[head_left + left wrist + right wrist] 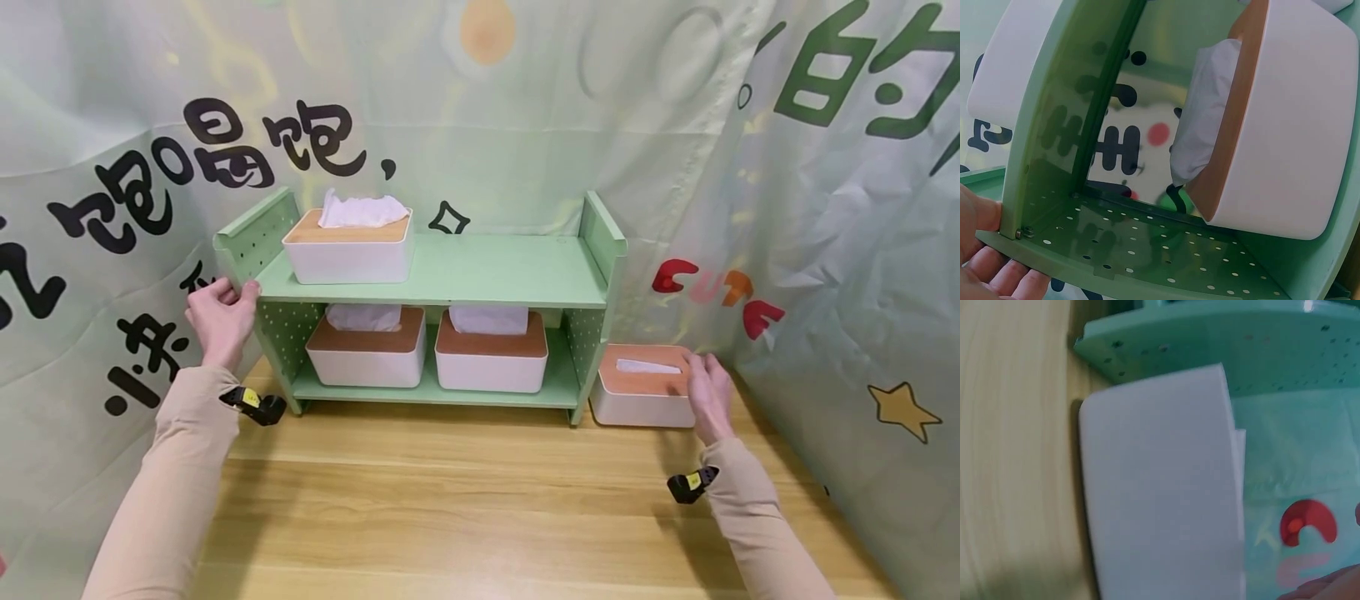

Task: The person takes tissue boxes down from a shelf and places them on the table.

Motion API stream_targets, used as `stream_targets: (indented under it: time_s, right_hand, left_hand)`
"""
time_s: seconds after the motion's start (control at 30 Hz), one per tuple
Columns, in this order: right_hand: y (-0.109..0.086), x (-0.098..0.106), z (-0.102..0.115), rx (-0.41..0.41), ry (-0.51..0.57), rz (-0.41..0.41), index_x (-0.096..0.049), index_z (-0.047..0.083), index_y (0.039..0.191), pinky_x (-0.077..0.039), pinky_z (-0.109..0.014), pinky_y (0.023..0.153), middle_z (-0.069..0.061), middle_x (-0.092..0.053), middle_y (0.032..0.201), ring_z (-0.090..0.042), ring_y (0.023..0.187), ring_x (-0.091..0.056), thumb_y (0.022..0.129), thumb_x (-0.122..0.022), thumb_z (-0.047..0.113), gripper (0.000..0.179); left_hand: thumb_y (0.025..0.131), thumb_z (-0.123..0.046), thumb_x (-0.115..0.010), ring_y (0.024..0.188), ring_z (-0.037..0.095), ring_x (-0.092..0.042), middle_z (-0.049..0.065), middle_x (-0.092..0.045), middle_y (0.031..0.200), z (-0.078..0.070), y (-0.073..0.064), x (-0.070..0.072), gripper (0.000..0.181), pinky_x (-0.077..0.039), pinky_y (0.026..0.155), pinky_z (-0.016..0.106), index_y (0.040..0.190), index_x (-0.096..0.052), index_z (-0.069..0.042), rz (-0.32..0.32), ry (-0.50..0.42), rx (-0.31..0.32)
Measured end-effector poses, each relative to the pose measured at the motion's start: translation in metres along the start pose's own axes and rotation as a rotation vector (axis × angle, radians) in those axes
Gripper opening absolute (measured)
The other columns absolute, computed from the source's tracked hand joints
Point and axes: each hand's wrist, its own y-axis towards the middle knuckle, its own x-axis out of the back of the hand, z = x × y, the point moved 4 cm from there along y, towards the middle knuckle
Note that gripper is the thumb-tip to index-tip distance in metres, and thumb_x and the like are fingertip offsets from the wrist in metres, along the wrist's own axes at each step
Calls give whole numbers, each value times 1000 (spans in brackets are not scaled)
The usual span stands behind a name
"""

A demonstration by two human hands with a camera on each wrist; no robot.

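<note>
A green two-tier shelf (517,268) stands on the table against the curtain. My left hand (222,321) grips the front edge of its left side panel, with the thumb and fingers on opposite sides in the left wrist view. To the right of the shelf, a white tissue box (643,408) with a wood-coloured lid rests on the table. At that box's right end, my right hand (711,393) holds the edge with bent fingers. Only a bit of this hand shows in the right wrist view, where the white box wall (1160,487) fills the middle.
One tissue box (348,260) sits at the left of the top tier. Two more, a left one (365,367) and a right one (491,372), stand on the lower tier. A printed curtain (480,108) encloses the back and sides of the wooden table (450,500).
</note>
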Motion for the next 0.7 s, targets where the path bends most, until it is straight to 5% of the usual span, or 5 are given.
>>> stream_targets:
  time_s: [0.07,0.33,0.53,0.7]
  right_hand:
    - [-4,-2,5,0,8,41,1,8,161,-9,-52,128,-15,1,169,-39,156,-4,106,-31,47,74]
    - [-17,-6,25,49,37,66,-4,8,162,-11,-50,128,-13,-3,170,-35,157,-7,105,-35,45,75]
    - [-28,-11,43,108,101,29,-16,10,162,-23,-50,125,-17,-26,166,-31,152,-26,106,-41,38,67]
    - [-39,-15,57,177,172,-61,-45,16,142,-42,-32,105,1,-56,128,-10,118,-53,105,-47,31,40]
  left_hand:
    - [98,-33,-60,135,13,-47,8,-67,130,0,0,0,41,-44,96,19,133,-66,-13,2,6,-1]
    - [98,-32,-60,142,13,-39,10,-67,129,-1,1,0,41,-38,113,30,132,-66,-10,8,-16,-18]
    - [97,-33,-60,140,12,-40,2,-71,125,1,1,-1,41,-40,107,27,131,-67,-10,0,-10,-14]
    - [97,-32,-60,143,12,-36,10,-67,130,1,1,-1,42,-38,112,29,132,-66,-10,4,-18,-11]
